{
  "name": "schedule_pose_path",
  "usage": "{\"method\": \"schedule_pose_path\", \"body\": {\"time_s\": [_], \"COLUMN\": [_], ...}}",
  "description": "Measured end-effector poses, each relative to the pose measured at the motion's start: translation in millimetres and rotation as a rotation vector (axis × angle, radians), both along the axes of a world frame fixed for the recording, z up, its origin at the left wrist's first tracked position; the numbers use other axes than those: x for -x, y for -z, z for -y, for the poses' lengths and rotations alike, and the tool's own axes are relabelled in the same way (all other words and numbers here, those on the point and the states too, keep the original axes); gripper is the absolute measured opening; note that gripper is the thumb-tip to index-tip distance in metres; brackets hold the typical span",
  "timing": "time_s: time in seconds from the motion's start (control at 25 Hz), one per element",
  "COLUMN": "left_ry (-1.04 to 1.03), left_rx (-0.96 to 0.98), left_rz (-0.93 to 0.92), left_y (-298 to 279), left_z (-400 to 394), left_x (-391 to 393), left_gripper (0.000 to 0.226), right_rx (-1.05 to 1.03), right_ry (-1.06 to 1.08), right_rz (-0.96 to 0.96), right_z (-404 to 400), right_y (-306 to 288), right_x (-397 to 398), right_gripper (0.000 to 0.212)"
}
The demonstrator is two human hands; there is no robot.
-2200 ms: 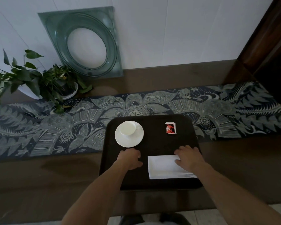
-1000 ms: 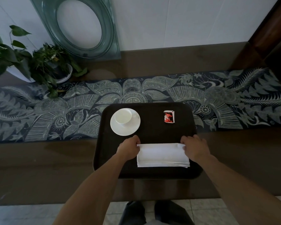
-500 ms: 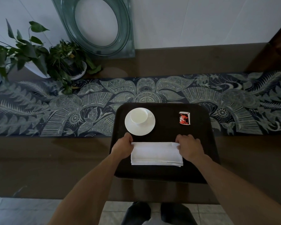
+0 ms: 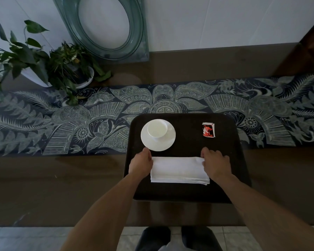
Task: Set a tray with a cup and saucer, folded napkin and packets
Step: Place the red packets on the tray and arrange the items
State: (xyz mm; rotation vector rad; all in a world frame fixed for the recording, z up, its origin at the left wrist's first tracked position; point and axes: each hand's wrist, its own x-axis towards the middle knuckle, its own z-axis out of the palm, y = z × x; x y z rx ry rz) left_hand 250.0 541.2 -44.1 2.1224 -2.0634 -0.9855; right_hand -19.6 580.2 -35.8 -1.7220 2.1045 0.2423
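Note:
A dark brown tray lies on the table, its far edge over a patterned runner. A white cup stands on a white saucer at the tray's far left. Small red-and-white packets lie at the far right. A white folded napkin lies flat across the tray's near half. My left hand pinches the napkin's far left corner. My right hand pinches its far right corner.
A dark blue patterned runner crosses the brown table. Two potted plants stand at the back left. A green glass panel with a round opening leans on the white wall. Dark wood furniture is at the right.
My left hand moved from beside the saucer onto the napkin's left corner. With both hands on it, the napkin has gone from a narrower rectangle to a long strip across the tray.

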Motion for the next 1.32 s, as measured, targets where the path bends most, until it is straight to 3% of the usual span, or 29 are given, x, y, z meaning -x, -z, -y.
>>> {"method": "schedule_pose_path", "body": {"time_s": [0.12,0.24,0.4,0.56,0.88,1.32], "left_ry": [-0.036,-0.009,0.325,0.529,0.613,0.561], "left_rx": [0.015,0.170,0.334,0.347,0.382,0.393], "left_rz": [-0.012,-0.029,-0.017,0.038,0.055,0.019], "left_y": [1,1,5,10,11,10], "left_z": [-4,-15,-40,-60,-56,-63], "left_x": [1,0,-15,-28,-28,-28], "left_gripper": [0.011,0.014,0.030,0.037,0.020,0.012], "right_rx": [0.102,0.257,0.288,0.212,0.176,0.129], "right_ry": [0.056,0.019,-0.266,-0.420,-0.329,-0.364], "right_rz": [0.003,-0.014,0.085,-0.028,-0.024,-0.021], "right_z": [-10,-29,-61,-87,-85,-82], "right_y": [3,6,8,16,22,20], "right_x": [-3,-10,-13,0,1,-3], "right_gripper": [0.035,0.046,0.035,0.037,0.033,0.033]}}
